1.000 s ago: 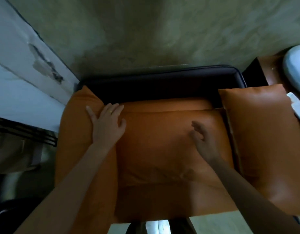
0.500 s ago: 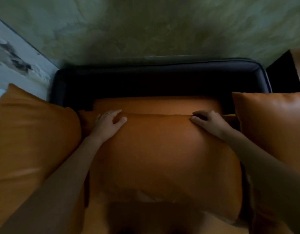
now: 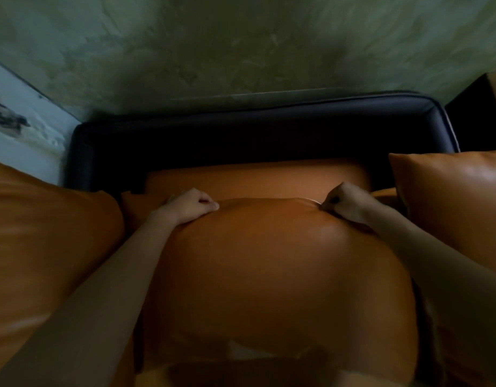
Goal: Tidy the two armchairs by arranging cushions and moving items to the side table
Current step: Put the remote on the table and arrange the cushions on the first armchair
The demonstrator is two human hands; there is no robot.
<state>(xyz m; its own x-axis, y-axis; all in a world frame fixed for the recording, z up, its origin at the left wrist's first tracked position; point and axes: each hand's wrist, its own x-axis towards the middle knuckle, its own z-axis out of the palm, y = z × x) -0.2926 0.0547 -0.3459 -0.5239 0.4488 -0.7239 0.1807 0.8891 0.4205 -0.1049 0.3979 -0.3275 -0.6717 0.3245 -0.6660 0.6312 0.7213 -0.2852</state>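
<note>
A big orange leather cushion (image 3: 269, 275) fills the middle of the armchair, its far edge lifted toward me. My left hand (image 3: 189, 206) grips that far edge on the left, fingers curled over it. My right hand (image 3: 346, 202) pinches the same edge on the right. Beyond the edge lies the orange seat cushion (image 3: 255, 178), and behind it the armchair's black back (image 3: 241, 135). An orange arm cushion (image 3: 45, 247) lies on the left and another orange arm cushion (image 3: 453, 208) on the right.
A grey-green wall (image 3: 241, 46) rises right behind the chair. A pale panel (image 3: 17, 121) stands at the far left. A dark piece of furniture (image 3: 475, 113) shows at the right edge.
My head has moved closer and lower over the chair. Both hands went from resting flat on the cushion to curling round its far edge, and the cushion's edge has risen.
</note>
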